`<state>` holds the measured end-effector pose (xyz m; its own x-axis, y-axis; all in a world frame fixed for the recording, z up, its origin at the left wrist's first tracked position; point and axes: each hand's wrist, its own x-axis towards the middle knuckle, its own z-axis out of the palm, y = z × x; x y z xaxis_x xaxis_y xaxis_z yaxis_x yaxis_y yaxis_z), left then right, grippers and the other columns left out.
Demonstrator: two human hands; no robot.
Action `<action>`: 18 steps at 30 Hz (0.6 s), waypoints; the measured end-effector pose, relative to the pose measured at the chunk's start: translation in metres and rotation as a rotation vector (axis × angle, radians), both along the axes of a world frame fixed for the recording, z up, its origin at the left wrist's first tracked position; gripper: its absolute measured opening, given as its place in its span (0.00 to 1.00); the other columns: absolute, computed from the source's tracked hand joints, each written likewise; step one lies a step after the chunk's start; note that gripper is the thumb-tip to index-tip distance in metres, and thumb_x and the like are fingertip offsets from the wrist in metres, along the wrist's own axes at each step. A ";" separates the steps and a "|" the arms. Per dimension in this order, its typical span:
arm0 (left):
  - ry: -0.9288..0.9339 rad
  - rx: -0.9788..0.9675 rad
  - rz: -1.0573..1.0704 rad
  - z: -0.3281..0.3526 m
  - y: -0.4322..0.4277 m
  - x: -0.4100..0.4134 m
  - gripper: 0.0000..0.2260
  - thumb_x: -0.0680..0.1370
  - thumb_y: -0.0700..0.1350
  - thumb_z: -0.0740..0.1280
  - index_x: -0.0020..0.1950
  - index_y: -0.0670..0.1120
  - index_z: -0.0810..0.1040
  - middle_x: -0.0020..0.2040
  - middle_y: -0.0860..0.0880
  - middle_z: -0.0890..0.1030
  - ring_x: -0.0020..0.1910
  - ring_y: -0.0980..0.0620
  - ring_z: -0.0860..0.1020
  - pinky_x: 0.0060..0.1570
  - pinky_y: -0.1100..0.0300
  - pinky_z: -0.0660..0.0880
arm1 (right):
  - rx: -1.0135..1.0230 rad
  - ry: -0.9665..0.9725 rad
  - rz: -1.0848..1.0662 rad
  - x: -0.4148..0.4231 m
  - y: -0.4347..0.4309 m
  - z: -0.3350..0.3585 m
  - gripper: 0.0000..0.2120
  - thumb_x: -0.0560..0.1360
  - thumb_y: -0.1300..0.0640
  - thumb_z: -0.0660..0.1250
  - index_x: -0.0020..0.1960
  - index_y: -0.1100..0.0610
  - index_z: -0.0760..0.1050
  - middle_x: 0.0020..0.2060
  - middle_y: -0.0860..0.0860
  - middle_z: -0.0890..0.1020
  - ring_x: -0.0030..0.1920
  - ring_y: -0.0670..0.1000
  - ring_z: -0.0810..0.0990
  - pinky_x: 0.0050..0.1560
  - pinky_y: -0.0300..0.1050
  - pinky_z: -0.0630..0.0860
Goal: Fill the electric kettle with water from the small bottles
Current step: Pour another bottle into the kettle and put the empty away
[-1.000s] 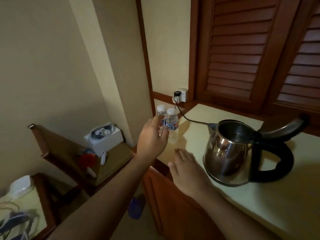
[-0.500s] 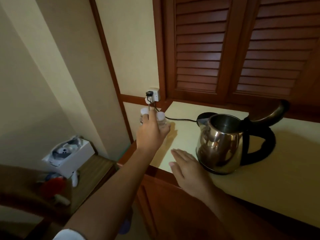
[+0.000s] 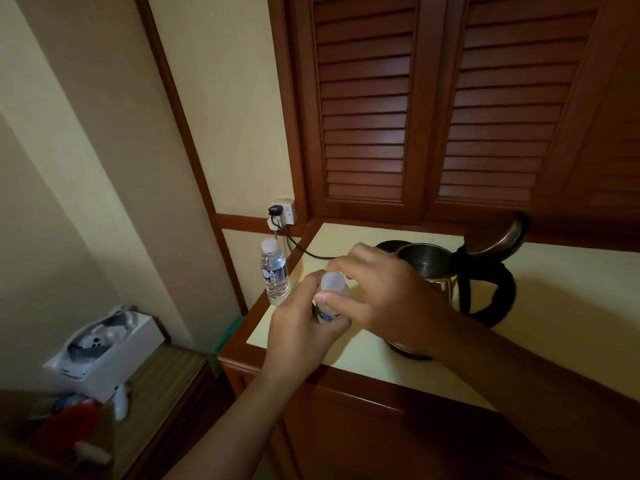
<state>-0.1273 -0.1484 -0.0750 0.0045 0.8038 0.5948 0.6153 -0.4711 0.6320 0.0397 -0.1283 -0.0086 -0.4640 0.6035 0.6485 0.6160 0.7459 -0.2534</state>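
Observation:
My left hand (image 3: 298, 327) grips a small water bottle (image 3: 327, 311) by its body, held above the counter's near left part. Its white cap (image 3: 333, 280) sits between the thumb and fingers of my right hand (image 3: 381, 299). A second small bottle (image 3: 274, 276), capped and upright, stands at the counter's left edge. The steel electric kettle (image 3: 436, 268) with a black handle stands behind my right hand, its lid (image 3: 498, 237) flipped open; my hand hides its lower body.
The cream counter (image 3: 554, 323) has a wooden front edge. A black cord (image 3: 304, 251) runs from the wall socket (image 3: 284, 213) to the kettle. Louvred wooden doors rise behind. A lower side table at left carries a white box (image 3: 104, 348) and small items.
My left hand has lifted one bottle away from the other and brought it nearer. My right hand rose from the counter onto that bottle's cap. The view moved closer.

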 end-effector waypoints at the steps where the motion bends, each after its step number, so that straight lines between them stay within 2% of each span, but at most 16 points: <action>1: -0.040 -0.046 -0.035 0.008 -0.008 0.002 0.23 0.73 0.49 0.80 0.64 0.57 0.75 0.49 0.63 0.81 0.49 0.64 0.80 0.42 0.73 0.74 | 0.031 -0.031 0.008 0.003 -0.002 0.008 0.20 0.77 0.39 0.67 0.54 0.55 0.83 0.43 0.49 0.80 0.42 0.47 0.76 0.43 0.45 0.75; 3: -0.157 -0.175 -0.083 0.022 -0.020 0.005 0.28 0.71 0.51 0.82 0.66 0.59 0.74 0.51 0.63 0.83 0.52 0.63 0.81 0.46 0.70 0.76 | 0.117 -0.030 0.030 0.011 -0.006 0.025 0.17 0.77 0.42 0.69 0.46 0.57 0.82 0.37 0.49 0.78 0.37 0.48 0.73 0.37 0.47 0.72; 5: -0.278 -0.227 -0.156 0.029 -0.026 0.008 0.26 0.71 0.50 0.83 0.65 0.57 0.77 0.54 0.62 0.84 0.55 0.61 0.81 0.51 0.68 0.77 | 0.095 0.025 0.032 0.022 -0.009 0.040 0.16 0.77 0.45 0.69 0.42 0.57 0.81 0.35 0.48 0.76 0.33 0.48 0.72 0.34 0.48 0.72; 8: -0.436 -0.260 -0.311 0.038 -0.028 0.013 0.20 0.73 0.41 0.82 0.62 0.49 0.82 0.55 0.52 0.87 0.55 0.54 0.85 0.54 0.63 0.79 | 0.024 0.036 0.036 0.035 -0.016 0.059 0.17 0.77 0.43 0.68 0.42 0.56 0.82 0.34 0.47 0.77 0.33 0.48 0.75 0.33 0.39 0.72; 11: -0.457 -0.303 -0.469 0.041 -0.023 0.016 0.19 0.74 0.36 0.78 0.64 0.43 0.83 0.56 0.46 0.88 0.56 0.50 0.86 0.54 0.61 0.80 | -0.107 -0.042 0.038 0.048 -0.025 0.075 0.14 0.77 0.43 0.67 0.45 0.53 0.83 0.37 0.46 0.79 0.38 0.47 0.77 0.36 0.35 0.72; 14: -0.506 -0.429 -0.677 0.040 -0.016 0.018 0.19 0.76 0.37 0.77 0.67 0.41 0.82 0.59 0.42 0.86 0.58 0.44 0.84 0.59 0.53 0.80 | -0.220 -0.184 0.119 0.066 -0.031 0.091 0.08 0.79 0.50 0.67 0.54 0.48 0.83 0.47 0.42 0.80 0.48 0.44 0.78 0.47 0.41 0.76; 16: -0.556 -0.544 -0.831 0.042 -0.013 0.020 0.22 0.76 0.40 0.77 0.69 0.38 0.79 0.61 0.39 0.84 0.59 0.42 0.83 0.61 0.50 0.78 | -0.220 -0.247 0.167 0.077 -0.034 0.096 0.12 0.80 0.54 0.66 0.62 0.49 0.81 0.56 0.41 0.79 0.57 0.42 0.77 0.55 0.41 0.75; 18: -0.598 -0.637 -0.974 0.043 -0.012 0.023 0.24 0.77 0.42 0.78 0.70 0.38 0.78 0.61 0.39 0.84 0.60 0.44 0.83 0.62 0.52 0.78 | -0.200 -0.287 0.214 0.086 -0.039 0.097 0.15 0.80 0.59 0.65 0.65 0.51 0.79 0.60 0.42 0.78 0.61 0.42 0.76 0.61 0.39 0.73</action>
